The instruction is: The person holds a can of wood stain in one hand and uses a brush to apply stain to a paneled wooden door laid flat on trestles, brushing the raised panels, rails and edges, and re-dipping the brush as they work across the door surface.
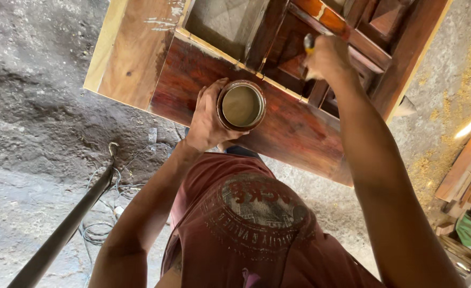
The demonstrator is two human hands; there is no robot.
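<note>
Gripping a round tin of brownish liquid (241, 105), the left hand (208, 118) keeps it level just above the red-stained panelled door (278, 120), within easy reach of the right hand (329, 57), which is closed on a yellow-handled tool (309, 44), seemingly a brush, over the recessed panels

Rough grey concrete floor (38, 122) lay below me, dusted with yellow sawdust (432, 165); stacked brown wooden planks (467, 165) sat rightward; sunlight fell hard.
</note>
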